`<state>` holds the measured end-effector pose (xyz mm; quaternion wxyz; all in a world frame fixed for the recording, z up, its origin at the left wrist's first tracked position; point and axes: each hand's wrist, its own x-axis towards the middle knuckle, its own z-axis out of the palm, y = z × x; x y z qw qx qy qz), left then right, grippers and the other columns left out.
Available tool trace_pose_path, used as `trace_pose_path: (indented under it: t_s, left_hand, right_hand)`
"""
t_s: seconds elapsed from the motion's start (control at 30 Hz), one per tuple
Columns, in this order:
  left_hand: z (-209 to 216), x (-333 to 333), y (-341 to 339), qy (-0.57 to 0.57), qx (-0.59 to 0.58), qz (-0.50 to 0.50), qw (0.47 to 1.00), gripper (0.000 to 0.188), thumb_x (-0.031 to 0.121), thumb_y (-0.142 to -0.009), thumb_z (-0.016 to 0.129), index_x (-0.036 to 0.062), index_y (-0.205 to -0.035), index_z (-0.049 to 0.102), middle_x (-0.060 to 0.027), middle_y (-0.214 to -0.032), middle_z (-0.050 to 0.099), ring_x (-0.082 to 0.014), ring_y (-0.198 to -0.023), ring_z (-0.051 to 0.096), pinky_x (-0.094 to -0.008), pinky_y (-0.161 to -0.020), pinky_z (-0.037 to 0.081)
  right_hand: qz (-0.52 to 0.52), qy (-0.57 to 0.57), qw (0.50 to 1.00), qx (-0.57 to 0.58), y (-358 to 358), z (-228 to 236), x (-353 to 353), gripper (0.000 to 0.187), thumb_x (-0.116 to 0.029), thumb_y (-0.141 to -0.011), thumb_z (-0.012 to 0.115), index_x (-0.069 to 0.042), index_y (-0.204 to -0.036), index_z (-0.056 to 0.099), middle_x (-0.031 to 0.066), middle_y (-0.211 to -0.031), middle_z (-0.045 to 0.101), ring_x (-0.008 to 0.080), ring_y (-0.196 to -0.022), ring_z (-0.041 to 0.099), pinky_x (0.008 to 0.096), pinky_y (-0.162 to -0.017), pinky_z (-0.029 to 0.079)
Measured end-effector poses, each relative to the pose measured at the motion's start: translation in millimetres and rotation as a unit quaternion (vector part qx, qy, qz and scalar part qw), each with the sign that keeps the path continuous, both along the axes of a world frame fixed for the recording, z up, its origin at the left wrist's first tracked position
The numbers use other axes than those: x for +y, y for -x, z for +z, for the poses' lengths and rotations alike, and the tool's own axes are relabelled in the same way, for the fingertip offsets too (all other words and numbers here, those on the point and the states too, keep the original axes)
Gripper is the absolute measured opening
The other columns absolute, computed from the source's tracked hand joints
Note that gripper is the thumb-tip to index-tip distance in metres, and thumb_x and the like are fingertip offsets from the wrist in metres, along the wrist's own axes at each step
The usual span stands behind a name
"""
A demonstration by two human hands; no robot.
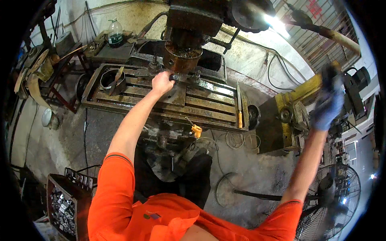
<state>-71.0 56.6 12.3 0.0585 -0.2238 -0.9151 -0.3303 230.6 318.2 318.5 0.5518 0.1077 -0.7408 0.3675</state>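
Note:
My left hand (162, 83) reaches forward onto the slotted table (209, 105) of a milling machine. Its fingers close on a small dark metal part (175, 77) right under the rusty round cutter head (181, 57). My right hand (327, 107) wears a blue-grey glove and is raised out to the right, blurred by motion, near a dark lever or handle (330, 75) above the yellow machine body (287, 116). Whether the gloved hand grips that handle is unclear.
A dark round can with a brush (112, 79) sits at the table's left end. An orange-handled tool (240, 119) lies at its right end. A crate of small metal parts (63, 209) stands at lower left, a floor fan (333, 201) at lower right. A plastic bottle (115, 33) stands behind.

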Motion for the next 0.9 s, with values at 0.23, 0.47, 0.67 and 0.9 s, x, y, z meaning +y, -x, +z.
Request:
trace_pose_path:
  t_s: [0.23, 0.47, 0.67, 0.9]
  left_hand:
    - [-1.0, 9.5, 6.7, -0.041, -0.041, 0.004, 0.998, 0.038, 0.026, -0.065, 0.069, 0.0153, -0.101, 0.065, -0.0121, -0.092, 0.065, -0.0288, -0.088, 0.061, -0.0387, -0.077, 0.049]
    - [-2.7, 0.6, 3.5, -0.033, -0.059, 0.025, 0.997, 0.037, 0.027, -0.064, 0.071, 0.0124, -0.097, 0.066, -0.0145, -0.088, 0.065, -0.0302, -0.086, 0.061, -0.0395, -0.075, 0.049]
    - [10.1, 7.0, -4.9, -0.025, -0.055, 0.034, 0.998, 0.036, 0.025, -0.064, 0.072, 0.0101, -0.096, 0.066, -0.0153, -0.087, 0.065, -0.0303, -0.085, 0.061, -0.0395, -0.075, 0.048]
    - [2.0, 4.8, -0.2, -0.069, -0.010, 0.028, 0.997, 0.035, 0.030, -0.062, 0.074, 0.0003, -0.075, 0.061, -0.0180, -0.072, 0.062, -0.0334, -0.074, 0.061, -0.0415, -0.066, 0.048]
  right_hand:
    - [-0.346, -0.371, 0.857, 0.090, 7.2, 110.0, -8.9, 0.037, -0.012, -0.072, 0.069, -0.001, -0.105, 0.058, 0.0115, -0.103, 0.061, 0.0232, -0.089, 0.060, 0.0322, -0.078, 0.048]
    - [-0.331, -0.280, 0.898, 0.072, -27.6, -21.0, -47.5, 0.037, 0.009, -0.065, 0.067, -0.002, -0.098, 0.056, 0.0072, -0.090, 0.058, 0.0193, -0.086, 0.057, 0.0291, -0.080, 0.046]
    - [-0.216, -0.139, 0.963, 0.081, -24.2, -38.7, -50.5, 0.024, 0.012, -0.073, 0.057, -0.001, -0.093, 0.054, 0.0093, -0.090, 0.058, 0.0182, -0.082, 0.056, 0.0288, -0.079, 0.046]
    - [-0.392, -0.273, 0.873, 0.100, -20.3, -46.1, -65.8, 0.027, 0.011, -0.070, 0.060, -0.001, -0.093, 0.053, 0.0094, -0.088, 0.057, 0.0189, -0.081, 0.057, 0.0305, -0.079, 0.047]
